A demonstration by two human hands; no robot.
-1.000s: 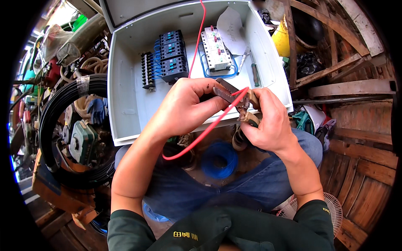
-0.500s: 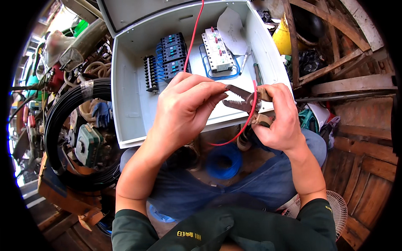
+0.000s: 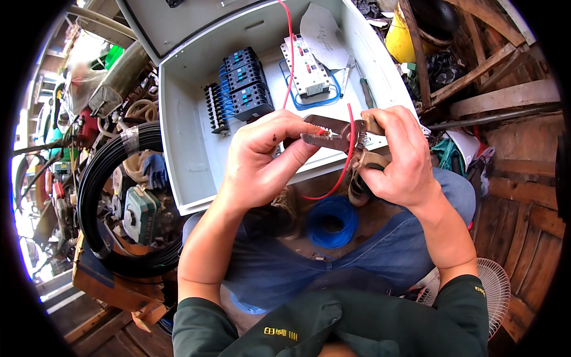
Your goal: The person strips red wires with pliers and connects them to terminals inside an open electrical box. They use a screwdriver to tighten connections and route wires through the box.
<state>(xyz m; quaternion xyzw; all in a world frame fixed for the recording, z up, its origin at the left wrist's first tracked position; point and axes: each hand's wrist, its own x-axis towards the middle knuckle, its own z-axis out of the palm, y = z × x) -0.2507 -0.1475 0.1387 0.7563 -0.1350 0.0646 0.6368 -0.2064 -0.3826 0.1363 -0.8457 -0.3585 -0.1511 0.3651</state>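
Over the front edge of a grey metal enclosure (image 3: pixel 205 199), my right hand (image 3: pixel 404 156) grips the handles of a wire stripper (image 3: pixel 340 132). Its toothed jaws point left, and a bit of red shows between them. My left hand (image 3: pixel 262 159) is closed, thumb and forefinger pinching the red wire (image 3: pixel 343 169) at the jaw tips; the pinched part is mostly hidden. One length of this wire rises behind my left hand toward the enclosure's top. Another stretch curves down past the stripper and under my hands.
Inside the enclosure sit black contactors (image 3: pixel 247 86), a terminal strip (image 3: pixel 215 108), white breakers (image 3: pixel 306 65), a screwdriver (image 3: pixel 365 89) and a paper sheet (image 3: pixel 324 37). A blue wire coil (image 3: pixel 333 238) lies between my feet. A black cable coil (image 3: pixel 95 238) stands left; wooden framing (image 3: pixel 476 89) is at right.
The stripper's jaws have drawn closer together, and a red piece now shows between them. My left fingertips have come against the jaw tips. The whole view has shifted slightly.
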